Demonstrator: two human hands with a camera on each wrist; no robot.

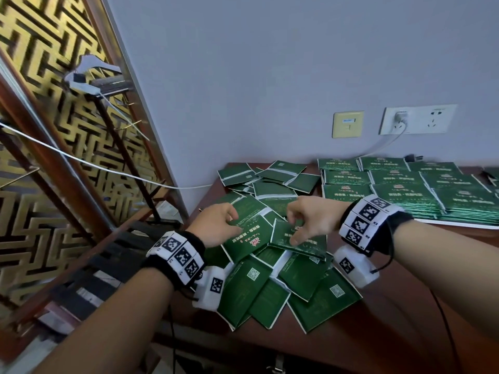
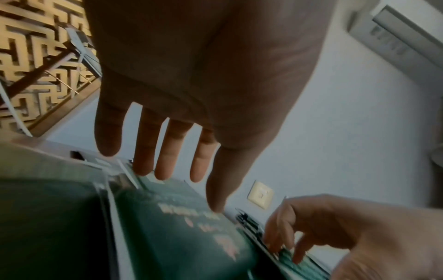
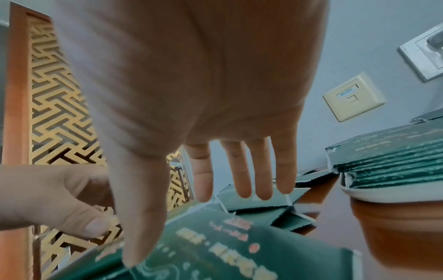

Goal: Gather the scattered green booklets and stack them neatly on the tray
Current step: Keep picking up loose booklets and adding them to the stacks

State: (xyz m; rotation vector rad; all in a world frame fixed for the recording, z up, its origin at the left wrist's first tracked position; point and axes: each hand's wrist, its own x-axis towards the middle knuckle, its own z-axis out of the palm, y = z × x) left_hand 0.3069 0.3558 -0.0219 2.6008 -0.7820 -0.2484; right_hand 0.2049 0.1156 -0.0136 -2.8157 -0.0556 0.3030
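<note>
A: Both hands are over the loose pile of green booklets (image 1: 272, 268) at the near left corner of the table (image 1: 405, 306). The left hand (image 1: 216, 225) hangs with fingers spread and relaxed, its tips just above a booklet printed with gold and red characters (image 1: 247, 236).

B: And the right hand (image 1: 310, 220)?

A: Fingers curled downward onto a tilted booklet (image 1: 297, 238). Whether the thumb pinches its edge or only touches it, I cannot tell. The right wrist view shows the fingers fairly straight.

B: How will these handle?

A: I'd judge them thin, light and bendy, with glossy covers that slide over each other. Best to take one by a free edge or corner, thumb beneath and fingers on top, then square it up.

B: Where do they go?

A: To the neat rows of stacked booklets (image 1: 405, 190) on the white tray (image 1: 459, 224), at the right against the wall.

B: Anything hidden?

A: Plenty. Lower booklets are buried, the tray runs off the right edge, and both wrist views are blurred.
</note>
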